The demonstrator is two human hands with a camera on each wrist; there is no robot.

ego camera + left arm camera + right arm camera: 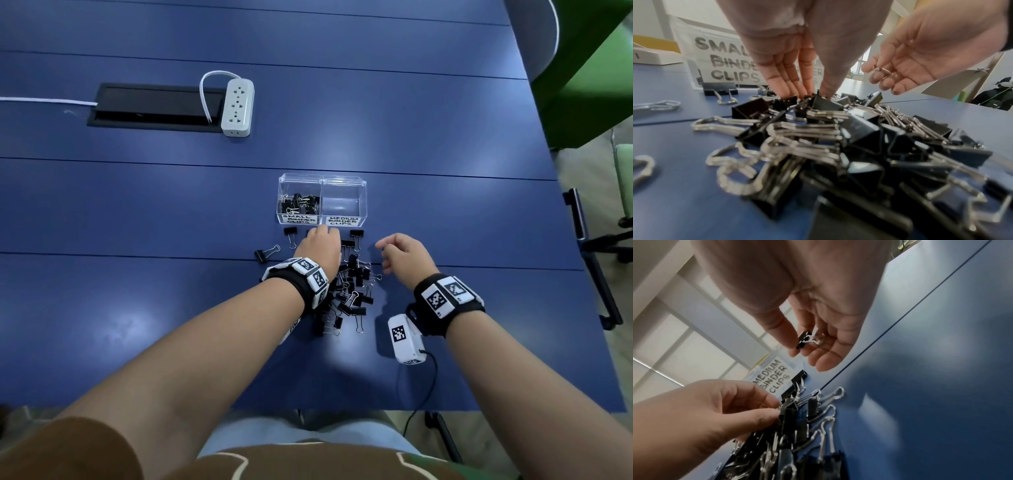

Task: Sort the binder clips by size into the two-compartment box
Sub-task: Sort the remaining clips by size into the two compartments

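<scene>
Our left hand [320, 245] reaches into the far end of the pile [352, 291], fingers [789, 78] pressed together and meeting the thumb on a top clip [824, 104], likely to tease it free. Just beyond stands the box [344, 179], seemingly set near so drops are short; its left, small compartment holds clips, the medium one none. Right of the pile, our right hand [406, 253] hovers above the table [445, 212], thumb and fingers clamped on a small clip [804, 339], probably bound for that left compartment.

blue table [411, 120], clip pile [352, 291], clear box [343, 192], power strip [237, 107]
</scene>
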